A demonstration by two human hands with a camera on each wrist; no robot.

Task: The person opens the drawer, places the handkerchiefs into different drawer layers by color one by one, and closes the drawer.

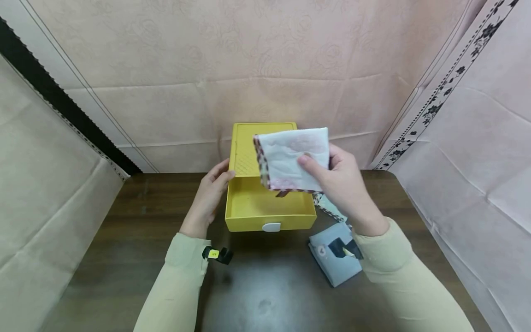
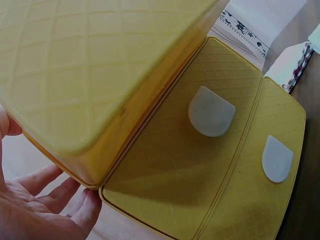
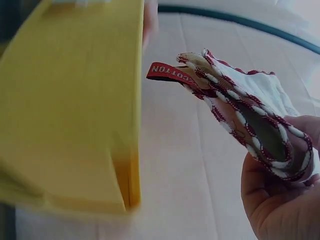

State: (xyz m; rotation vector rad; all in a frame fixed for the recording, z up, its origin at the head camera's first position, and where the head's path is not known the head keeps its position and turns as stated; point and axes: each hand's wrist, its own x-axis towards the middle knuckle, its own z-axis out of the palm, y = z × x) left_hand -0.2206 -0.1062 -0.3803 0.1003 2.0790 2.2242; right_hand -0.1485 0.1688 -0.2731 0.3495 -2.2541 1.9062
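the yellow box (image 1: 243, 150) stands with its top drawer (image 1: 253, 204) pulled out toward the person, which leaves the inside open to reach. at the box's left side is the left hand (image 1: 209, 196), its fingers loosely extended along the wall and the thumb by the drawer's rear edge, probably to keep the box from shifting. the right hand (image 1: 346, 182) pinches a folded cloth (image 1: 286, 157), thumb flat on top and fingers beneath, a grip that seems meant to keep the layers together. this cloth is held up over the drawer's right part, apart from the box. to the box's near right a blue bundle (image 1: 337, 256) lies on the table (image 1: 145, 240), and a pale green cloth (image 1: 333, 207) rests just beside the drawer, partly hidden by the right hand
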